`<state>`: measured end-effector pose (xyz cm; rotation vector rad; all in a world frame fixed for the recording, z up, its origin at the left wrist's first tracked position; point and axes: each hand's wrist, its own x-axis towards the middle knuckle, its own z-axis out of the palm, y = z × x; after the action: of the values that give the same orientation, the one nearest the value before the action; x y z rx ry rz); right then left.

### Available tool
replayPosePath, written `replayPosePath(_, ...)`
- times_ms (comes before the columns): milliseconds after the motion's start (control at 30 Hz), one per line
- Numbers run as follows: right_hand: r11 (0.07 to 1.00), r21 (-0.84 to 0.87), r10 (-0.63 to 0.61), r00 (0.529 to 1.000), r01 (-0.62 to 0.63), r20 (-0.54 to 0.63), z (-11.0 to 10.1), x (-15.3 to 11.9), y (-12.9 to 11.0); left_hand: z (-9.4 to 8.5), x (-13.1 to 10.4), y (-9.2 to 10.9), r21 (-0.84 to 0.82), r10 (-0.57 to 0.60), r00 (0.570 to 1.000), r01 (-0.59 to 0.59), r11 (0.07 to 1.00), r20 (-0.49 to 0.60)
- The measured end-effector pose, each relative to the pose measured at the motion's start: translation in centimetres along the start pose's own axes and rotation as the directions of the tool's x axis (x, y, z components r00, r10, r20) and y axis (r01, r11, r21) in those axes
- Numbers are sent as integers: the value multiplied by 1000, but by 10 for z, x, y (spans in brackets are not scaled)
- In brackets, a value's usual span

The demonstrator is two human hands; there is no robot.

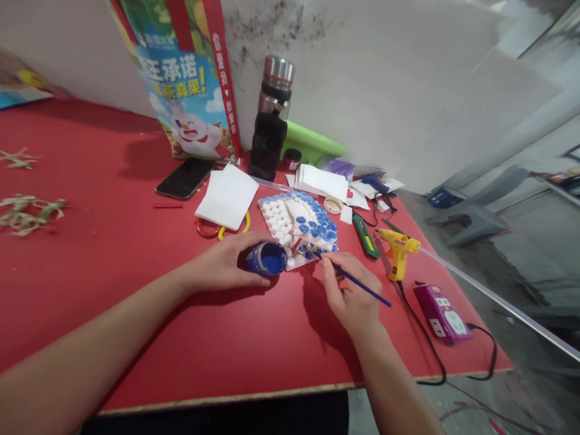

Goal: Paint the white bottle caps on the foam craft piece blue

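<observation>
My left hand [231, 266] is wrapped round a small jar of blue paint [272, 260], tilted so its open mouth faces me. In my right hand [351, 287] is a thin blue paintbrush [362, 284], pinched between thumb and fingers. The brush tip reaches the lower edge of a craft piece [296, 223] covered in small round pieces, some white and some painted blue; whether it touches is too small to tell. White rounds fill its left side, and blue ones run along the top and right. A red strip shows near its bottom.
Behind lie white paper sheets [229, 196] over scissors handles, a phone [185, 178], a steel bottle [277, 81] and a gift bag [185, 84]. To the right are a tape roll [333, 205], a green cutter [365, 235], a yellow glue gun [399, 251] and a corded purple power block [443, 314].
</observation>
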<state>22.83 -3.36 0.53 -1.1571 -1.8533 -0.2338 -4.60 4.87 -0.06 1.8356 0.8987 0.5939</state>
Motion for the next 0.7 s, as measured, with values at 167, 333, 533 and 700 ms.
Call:
replayPosePath(167,1000,8,25,999,-25,-28,-1,0,-1,1,0,-2,-15,-2,1000,2,1000,-1)
replayPosePath(333,999,38,7,1000,-8,14,0,0,-1,0,1,-2,36,42,999,-41,998,-9)
replayPosePath(533,999,44,20,1000,-20,-8,0,1,-2,-1,1,-1,43,35,999,-34,998,-6)
replayPosePath(700,999,45,17,1000,-17,11,0,0,-2,0,1,-2,13,21,1000,-21,1000,-14)
